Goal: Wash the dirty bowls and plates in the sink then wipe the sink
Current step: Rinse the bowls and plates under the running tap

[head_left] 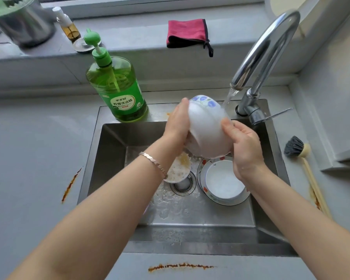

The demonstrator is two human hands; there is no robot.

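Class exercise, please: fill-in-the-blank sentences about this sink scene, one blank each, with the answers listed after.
1. The left hand and right hand hold the white bowl with blue flowers by the curved chrome faucet, from which ____ runs.
2. The plastic pump bottle of dish soap on the back rim of the steel sink is coloured ____.
3. The flower-rimmed plate lies ____ the small white bowl.
4. The black-bristled wooden-handled brush lies ____ of the sink.
Answers: water; green; under; right.
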